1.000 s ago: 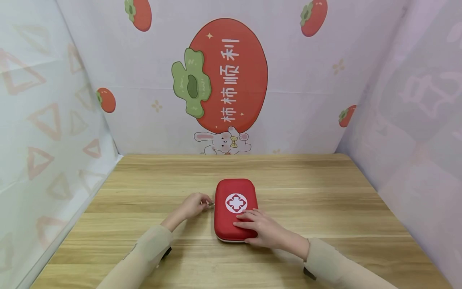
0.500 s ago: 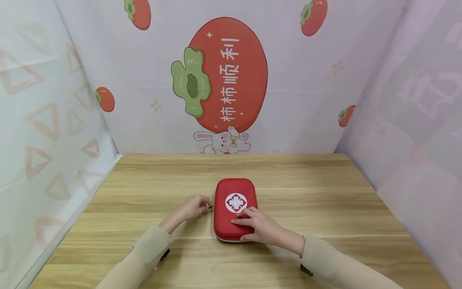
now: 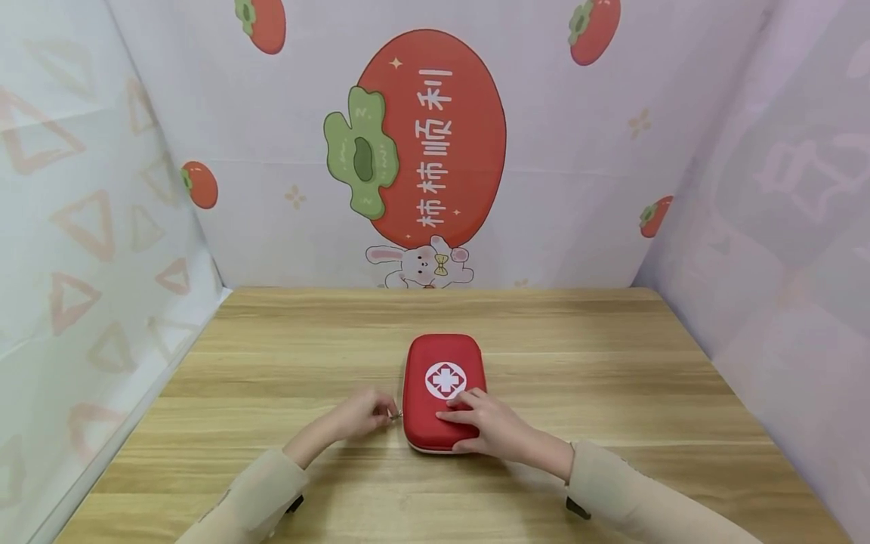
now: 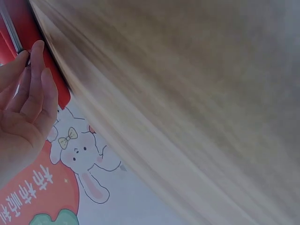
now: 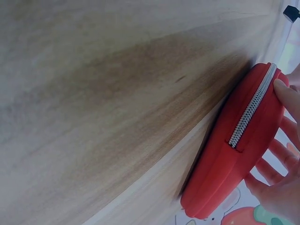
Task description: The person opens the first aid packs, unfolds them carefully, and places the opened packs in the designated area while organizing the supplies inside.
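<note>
A red hard-shell first-aid case (image 3: 442,349) with a white cross emblem lies flat on the wooden table. Beside its left edge, my left hand (image 3: 363,414) pinches a small metal zipper pull (image 3: 397,415) between thumb and fingertips. Silver zipper teeth (image 4: 11,27) run along that side in the left wrist view. My right hand (image 3: 495,425) rests on the near right part of the case, fingers spread over the lid and thumb at the near edge. The right wrist view shows the closed end of the silver zipper (image 5: 251,112) on the case's side.
The wood-grain table (image 3: 578,325) extends around the case on every side. A white cloth backdrop (image 3: 557,227) with persimmon and rabbit prints stands behind it. Patterned cloth walls (image 3: 88,249) flank the left and right.
My left hand has slid toward the near end of the case, and the zipper pull with it. The right hand's fingers have bent slightly and drawn back on the lid; the case stays in place.
</note>
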The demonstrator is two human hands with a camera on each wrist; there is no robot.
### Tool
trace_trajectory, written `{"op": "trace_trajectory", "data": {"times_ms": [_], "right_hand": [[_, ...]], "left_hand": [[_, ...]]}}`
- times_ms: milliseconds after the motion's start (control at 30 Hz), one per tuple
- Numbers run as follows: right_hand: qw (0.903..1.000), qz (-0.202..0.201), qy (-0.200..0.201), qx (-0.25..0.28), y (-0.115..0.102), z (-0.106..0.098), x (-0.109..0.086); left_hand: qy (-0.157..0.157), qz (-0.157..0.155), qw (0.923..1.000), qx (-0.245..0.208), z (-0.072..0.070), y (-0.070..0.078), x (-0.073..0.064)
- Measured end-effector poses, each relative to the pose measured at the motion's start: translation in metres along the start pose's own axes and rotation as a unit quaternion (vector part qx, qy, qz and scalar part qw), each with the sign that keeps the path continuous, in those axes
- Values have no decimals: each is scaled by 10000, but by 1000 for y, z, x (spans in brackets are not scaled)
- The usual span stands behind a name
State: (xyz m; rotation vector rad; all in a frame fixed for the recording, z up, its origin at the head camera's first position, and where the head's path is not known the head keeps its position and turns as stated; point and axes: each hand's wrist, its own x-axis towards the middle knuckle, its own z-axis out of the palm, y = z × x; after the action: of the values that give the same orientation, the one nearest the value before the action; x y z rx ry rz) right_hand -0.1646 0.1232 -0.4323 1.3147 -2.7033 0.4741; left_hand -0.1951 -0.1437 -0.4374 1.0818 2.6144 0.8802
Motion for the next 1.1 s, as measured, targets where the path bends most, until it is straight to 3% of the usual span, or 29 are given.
{"op": "trace_trajectory", "data": {"times_ms": [400, 733, 933, 1100], "right_hand": [[9999, 37, -74, 77, -1, 1, 1], [10000, 20, -19, 38, -2, 3, 1], [9999, -48, 152, 32, -1, 5, 0], [9993, -225, 285, -34, 2, 5, 0]], "left_hand": [[68, -104, 9999, -114, 8, 14, -16], [-196, 15, 9996, -225, 20, 27, -24], [-77, 134, 9998, 96, 26, 37, -26], [251, 62, 9960, 853, 30, 42, -26]]}}
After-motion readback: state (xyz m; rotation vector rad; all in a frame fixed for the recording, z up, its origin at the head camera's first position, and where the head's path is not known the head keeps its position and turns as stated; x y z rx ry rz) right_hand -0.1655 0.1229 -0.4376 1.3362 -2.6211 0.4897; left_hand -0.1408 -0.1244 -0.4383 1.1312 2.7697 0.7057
